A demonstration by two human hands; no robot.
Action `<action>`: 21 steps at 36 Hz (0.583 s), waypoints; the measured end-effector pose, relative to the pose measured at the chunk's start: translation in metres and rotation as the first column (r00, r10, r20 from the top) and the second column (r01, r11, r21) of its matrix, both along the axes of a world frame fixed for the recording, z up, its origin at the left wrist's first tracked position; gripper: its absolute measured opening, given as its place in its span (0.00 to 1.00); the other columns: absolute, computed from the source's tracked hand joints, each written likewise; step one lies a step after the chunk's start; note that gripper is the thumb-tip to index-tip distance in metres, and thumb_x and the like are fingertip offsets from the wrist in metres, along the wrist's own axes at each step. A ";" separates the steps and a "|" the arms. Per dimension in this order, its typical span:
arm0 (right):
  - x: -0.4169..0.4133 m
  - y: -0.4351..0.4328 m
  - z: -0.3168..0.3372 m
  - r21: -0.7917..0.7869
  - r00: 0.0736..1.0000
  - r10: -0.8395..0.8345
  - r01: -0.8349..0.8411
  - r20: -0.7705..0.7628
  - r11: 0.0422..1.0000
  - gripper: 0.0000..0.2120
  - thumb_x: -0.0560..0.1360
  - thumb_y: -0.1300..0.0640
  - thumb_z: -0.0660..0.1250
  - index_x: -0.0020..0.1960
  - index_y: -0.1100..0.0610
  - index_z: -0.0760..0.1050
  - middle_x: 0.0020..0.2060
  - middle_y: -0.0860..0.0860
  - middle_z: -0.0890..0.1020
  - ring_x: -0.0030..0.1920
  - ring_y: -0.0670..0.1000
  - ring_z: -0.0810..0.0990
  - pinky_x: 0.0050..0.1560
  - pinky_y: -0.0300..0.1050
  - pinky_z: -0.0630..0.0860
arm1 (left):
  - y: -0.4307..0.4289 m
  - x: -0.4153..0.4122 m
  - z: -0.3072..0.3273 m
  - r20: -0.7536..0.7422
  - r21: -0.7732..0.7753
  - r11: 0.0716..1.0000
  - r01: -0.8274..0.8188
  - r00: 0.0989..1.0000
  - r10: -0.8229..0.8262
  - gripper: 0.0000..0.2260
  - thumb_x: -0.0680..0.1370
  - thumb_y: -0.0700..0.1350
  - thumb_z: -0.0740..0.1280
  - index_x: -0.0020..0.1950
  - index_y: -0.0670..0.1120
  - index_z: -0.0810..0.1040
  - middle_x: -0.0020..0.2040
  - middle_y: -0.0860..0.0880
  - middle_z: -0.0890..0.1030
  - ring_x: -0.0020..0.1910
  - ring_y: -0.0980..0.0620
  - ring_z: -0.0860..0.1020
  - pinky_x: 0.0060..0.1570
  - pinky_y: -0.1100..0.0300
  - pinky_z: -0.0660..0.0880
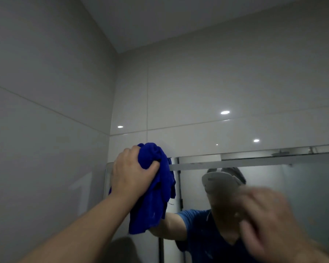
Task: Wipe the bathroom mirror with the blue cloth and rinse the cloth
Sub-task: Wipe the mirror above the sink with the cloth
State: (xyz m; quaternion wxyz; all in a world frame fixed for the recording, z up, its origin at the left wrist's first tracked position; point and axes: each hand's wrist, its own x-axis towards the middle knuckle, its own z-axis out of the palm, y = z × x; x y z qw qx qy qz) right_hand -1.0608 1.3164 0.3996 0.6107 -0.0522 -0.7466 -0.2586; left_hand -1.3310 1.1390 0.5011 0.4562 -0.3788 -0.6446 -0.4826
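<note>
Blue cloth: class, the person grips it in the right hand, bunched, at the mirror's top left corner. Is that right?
No. The head view shows the left hand gripping the blue cloth, not the right hand, which is blurred at lower right, apart from the cloth. The rest holds: bunched, at the mirror's top left corner.

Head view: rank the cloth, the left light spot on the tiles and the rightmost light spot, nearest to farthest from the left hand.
1. Cloth: gripped in the left hand itself.
2. Left light spot: on the tiles, just above the hand.
3. Rightmost light spot: far off to the right on the tiles.
</note>
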 end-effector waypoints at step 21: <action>0.054 0.043 0.090 -0.330 0.911 -0.267 0.159 -0.315 0.931 0.08 0.75 0.53 0.57 0.44 0.53 0.75 0.37 0.51 0.75 0.41 0.56 0.72 0.50 0.58 0.70 | -0.048 -0.059 0.031 0.125 -0.151 0.984 -0.094 0.986 0.113 0.05 0.77 0.48 0.70 0.49 0.50 0.76 0.42 0.50 0.79 0.46 0.42 0.80 0.48 0.51 0.74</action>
